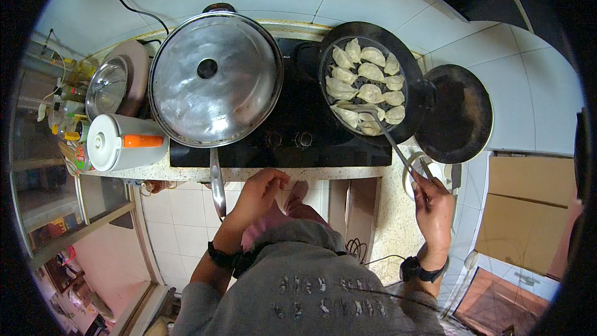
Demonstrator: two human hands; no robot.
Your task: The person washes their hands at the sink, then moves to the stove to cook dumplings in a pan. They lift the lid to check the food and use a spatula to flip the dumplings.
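My right hand (432, 196) grips the handle of a long metal utensil (394, 143). Its far end lies over the lower dumplings on a dark perforated steamer tray (366, 85). The tray holds several pale folded dumplings (371, 72) and sits in a black wok (406, 51) at the right of the black glass cooktop (298, 84). Whether the utensil grips a dumpling cannot be told. My left hand (263, 189), fingers loosely bent and holding nothing, is in front of the counter edge, right of the handle of a large pan covered by a metal lid (217, 79).
A white lidded container with an orange handle (142, 141) stands on the left, by a glass lid (107, 87) and bottles (70, 107). A black round pan (454, 114) leans against the wall beside the wok. A white bowl (409, 182) stands near my right hand.
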